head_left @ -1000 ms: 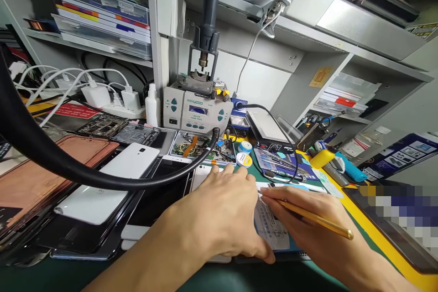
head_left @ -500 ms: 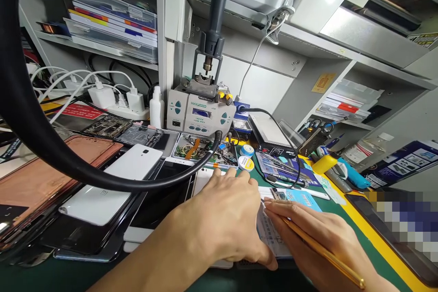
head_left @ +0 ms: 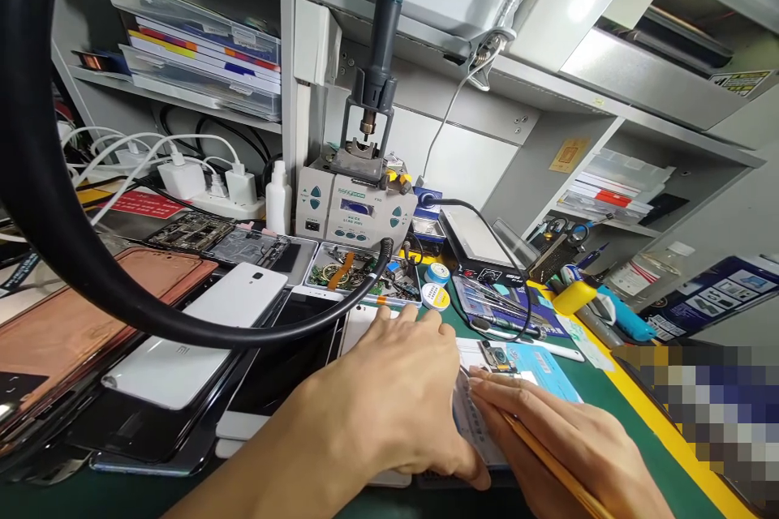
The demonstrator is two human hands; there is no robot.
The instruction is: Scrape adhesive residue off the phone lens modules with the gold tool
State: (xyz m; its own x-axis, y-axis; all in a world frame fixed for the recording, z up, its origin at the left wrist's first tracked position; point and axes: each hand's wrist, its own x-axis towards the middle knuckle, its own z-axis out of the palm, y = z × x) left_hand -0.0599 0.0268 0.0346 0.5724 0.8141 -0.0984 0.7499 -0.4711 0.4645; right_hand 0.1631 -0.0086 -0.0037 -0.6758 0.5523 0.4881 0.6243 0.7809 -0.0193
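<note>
My left hand [head_left: 395, 389] curves over a flat pale panel with fine print [head_left: 478, 422]. Its thumb presses near the panel's close edge, and its fingers reach to the far side, their tips hidden. Between the pinched fingers of my right hand [head_left: 560, 430] lies a slim gold-coloured tool [head_left: 548, 458], slanting down to the right. The tool's tip is by the panel's upper part, too small to make out. Just beyond my right fingertips, a small camera module [head_left: 496, 354] rests beside a light blue card [head_left: 544, 369].
Several phones, including a white one [head_left: 200, 340], lie to the left. A thick black hose [head_left: 243, 330] loops in front of the hot-air station [head_left: 356, 211]. A tray of small parts [head_left: 365, 272], two round tins [head_left: 436, 296] and a yellow bottle [head_left: 574, 296] stand behind my hands.
The view has shifted slightly. My right hand and the gold-coloured tool sit a little lower, and more of the camera module shows. Both hands keep their grip.
</note>
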